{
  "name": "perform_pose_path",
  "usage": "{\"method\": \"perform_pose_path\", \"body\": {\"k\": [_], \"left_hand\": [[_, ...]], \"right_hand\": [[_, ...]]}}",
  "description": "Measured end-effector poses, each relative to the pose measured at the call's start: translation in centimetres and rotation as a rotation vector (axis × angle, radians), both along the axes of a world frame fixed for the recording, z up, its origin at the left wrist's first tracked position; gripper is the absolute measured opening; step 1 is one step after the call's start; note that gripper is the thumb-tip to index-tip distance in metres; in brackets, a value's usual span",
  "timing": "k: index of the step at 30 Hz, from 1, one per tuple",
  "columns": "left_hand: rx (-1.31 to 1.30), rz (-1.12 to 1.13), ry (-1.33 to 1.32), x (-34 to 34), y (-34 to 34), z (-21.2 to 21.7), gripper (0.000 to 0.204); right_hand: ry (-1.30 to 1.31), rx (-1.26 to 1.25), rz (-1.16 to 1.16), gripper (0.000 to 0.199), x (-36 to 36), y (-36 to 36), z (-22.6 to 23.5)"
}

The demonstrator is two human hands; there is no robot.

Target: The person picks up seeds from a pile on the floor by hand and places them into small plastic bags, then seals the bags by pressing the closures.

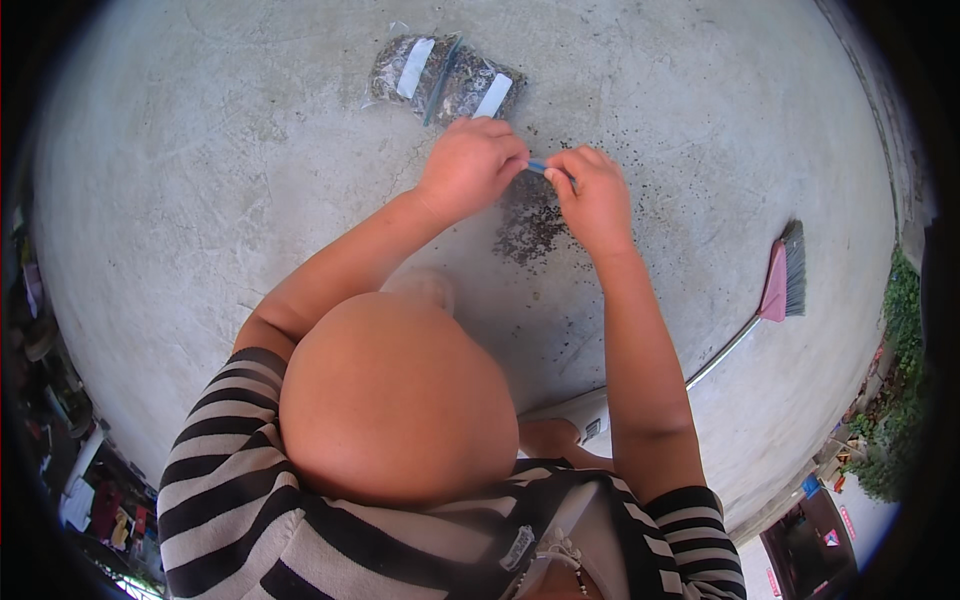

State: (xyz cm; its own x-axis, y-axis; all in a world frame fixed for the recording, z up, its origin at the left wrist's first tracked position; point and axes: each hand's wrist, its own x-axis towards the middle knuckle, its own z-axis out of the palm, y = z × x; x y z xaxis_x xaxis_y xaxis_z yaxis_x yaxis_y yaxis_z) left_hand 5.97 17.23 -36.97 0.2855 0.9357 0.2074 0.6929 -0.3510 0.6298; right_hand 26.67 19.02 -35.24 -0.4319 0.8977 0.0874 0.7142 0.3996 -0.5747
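Note:
My left hand [474, 165] and my right hand [597, 200] are both closed, pinching a narrow blue zip strip [538, 166] stretched between them. It resembles the zip edge of the nearby bags; whatever hangs below it is hard to make out. Just beyond my left hand lie two clear zip bags, a left bag [393, 72] and a right bag [510, 80], filled with dark, mixed bits and each bearing a white label. Under my hands, loose dark bits [530, 235] are scattered over the grey concrete floor [250, 130].
A broom with a pink head [775, 280] and grey bristles lies to the right, its metal handle [722, 352] running back behind my right arm. My bent knee [395, 400] fills the near middle. Green plants [890, 440] line the right edge; assorted clutter [75, 470] stands at far left.

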Motion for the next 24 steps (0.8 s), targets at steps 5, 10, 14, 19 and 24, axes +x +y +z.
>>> {"method": "perform_pose_path", "body": {"k": [5, 10, 14, 19, 24], "left_hand": [[-0.014, 0.003, -0.009, 0.5, -0.1, 0.2, 0.004], [-0.011, -0.004, -0.015, 0.5, 0.0, -0.1, 0.004], [-0.044, 0.003, -0.011, 0.9, -0.2, 0.2, 0.006], [-0.026, 0.041, -0.071, 0.5, 0.1, -0.5, 0.006], [-0.025, 0.068, -0.081, 0.4, 0.1, -0.2, 0.007]], "right_hand": [[0.006, 0.023, 0.005, 0.008, -0.2, -0.1, -0.2], [0.015, 0.015, -0.007, 0.008, 0.0, -0.1, -0.3], [0.013, 0.014, -0.018, 0.008, 0.5, -0.1, -1.1], [0.195, -0.158, -0.198, 0.01, 0.7, -0.6, -0.6], [0.138, -0.235, -0.218, 0.01, 2.6, -0.6, -0.7]]}}
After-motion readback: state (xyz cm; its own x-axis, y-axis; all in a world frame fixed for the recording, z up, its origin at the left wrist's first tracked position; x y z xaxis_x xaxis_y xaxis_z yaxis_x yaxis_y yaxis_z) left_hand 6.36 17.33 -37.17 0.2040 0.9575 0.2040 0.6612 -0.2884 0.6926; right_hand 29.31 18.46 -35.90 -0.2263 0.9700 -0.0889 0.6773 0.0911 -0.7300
